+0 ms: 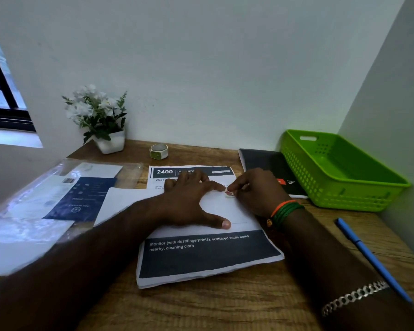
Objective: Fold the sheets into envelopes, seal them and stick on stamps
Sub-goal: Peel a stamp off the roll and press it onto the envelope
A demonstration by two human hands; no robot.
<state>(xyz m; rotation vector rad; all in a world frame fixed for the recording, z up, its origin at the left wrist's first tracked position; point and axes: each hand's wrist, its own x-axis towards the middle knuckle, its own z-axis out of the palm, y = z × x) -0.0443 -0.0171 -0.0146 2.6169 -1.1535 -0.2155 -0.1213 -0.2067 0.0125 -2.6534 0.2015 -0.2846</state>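
Observation:
A folded white envelope [227, 211] lies on a stack of printed sheets [208, 256] in the middle of the wooden desk. My left hand [189, 199] rests flat on the envelope with fingers spread, holding it down. My right hand [253, 189] pinches a small stamp with a red mark [229, 193] at the envelope's upper right corner, fingertips on it. The left index fingertip lies just beside the stamp.
A green plastic basket [339, 170] stands at the right by the wall, a black notebook [270, 168] beside it. A blue pen [371, 256] lies at the right. A clear plastic packet of paper [58, 201] lies left. A tape roll [158, 151] and potted flowers [98, 120] stand behind.

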